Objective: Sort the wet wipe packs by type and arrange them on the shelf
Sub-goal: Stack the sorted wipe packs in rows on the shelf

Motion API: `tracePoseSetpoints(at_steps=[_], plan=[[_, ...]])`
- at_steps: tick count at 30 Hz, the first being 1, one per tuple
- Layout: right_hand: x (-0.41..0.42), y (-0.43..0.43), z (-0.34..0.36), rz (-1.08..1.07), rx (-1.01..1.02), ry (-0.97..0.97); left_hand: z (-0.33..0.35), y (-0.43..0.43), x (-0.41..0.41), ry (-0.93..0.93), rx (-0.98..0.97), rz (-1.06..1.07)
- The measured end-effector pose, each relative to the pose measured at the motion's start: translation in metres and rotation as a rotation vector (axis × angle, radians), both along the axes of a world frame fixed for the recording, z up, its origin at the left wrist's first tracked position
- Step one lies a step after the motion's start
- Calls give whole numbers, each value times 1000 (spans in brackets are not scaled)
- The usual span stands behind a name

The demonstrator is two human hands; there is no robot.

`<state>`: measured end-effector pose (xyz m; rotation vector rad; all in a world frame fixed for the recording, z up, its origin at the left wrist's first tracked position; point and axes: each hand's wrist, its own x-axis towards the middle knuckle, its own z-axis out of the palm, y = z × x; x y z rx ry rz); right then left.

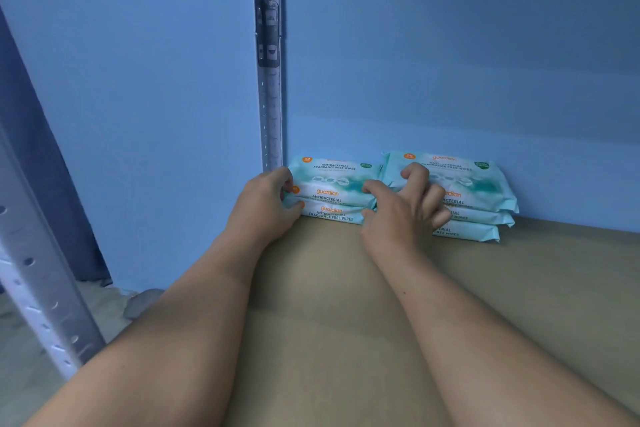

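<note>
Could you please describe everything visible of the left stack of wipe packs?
The left stack is three soft teal-and-white plastic packs lying flat, printed guardian antibacterial fragrance free wipes. It sits on the tan shelf at the blue back wall, beside the metal upright. The left hand grips its left end; the right hand pinches its right end.

The right hand [405, 211] hides the lower labels of the right stack [485, 184]
</note>
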<state>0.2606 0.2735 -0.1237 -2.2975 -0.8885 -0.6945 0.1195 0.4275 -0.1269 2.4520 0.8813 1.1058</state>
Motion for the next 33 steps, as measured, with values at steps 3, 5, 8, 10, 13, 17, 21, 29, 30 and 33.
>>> tracePoseSetpoints(at_steps=[3, 5, 8, 10, 13, 17, 21, 29, 30, 33], plan=[[0, -1, 1, 7, 3, 11, 0, -4, 3, 26, 33, 47], [0, -1, 1, 3, 7, 11, 0, -4, 3, 44, 52, 88], [-1, -1, 1, 1, 3, 18, 0, -4, 2, 66, 72, 119], [0, -2, 1, 2, -7, 19, 1, -5, 2, 75, 76, 126], [0, -2, 1, 16, -3, 21, 0, -5, 2, 82, 74, 132], [-7, -5, 2, 63, 55, 30, 1, -20, -2, 100, 23, 161], [-32, -33, 4, 189, 46, -4, 7, -59, -18, 135, -93, 144], [-96, -164, -3, 363, 2, 25, 14, -186, -80, 93, -282, 55], [-105, -182, -4, 368, 39, 43, 13, -206, -91, 62, -257, 52], [-136, -239, -14, 308, 81, 132, -5, -275, -124, 4, -118, 131]])
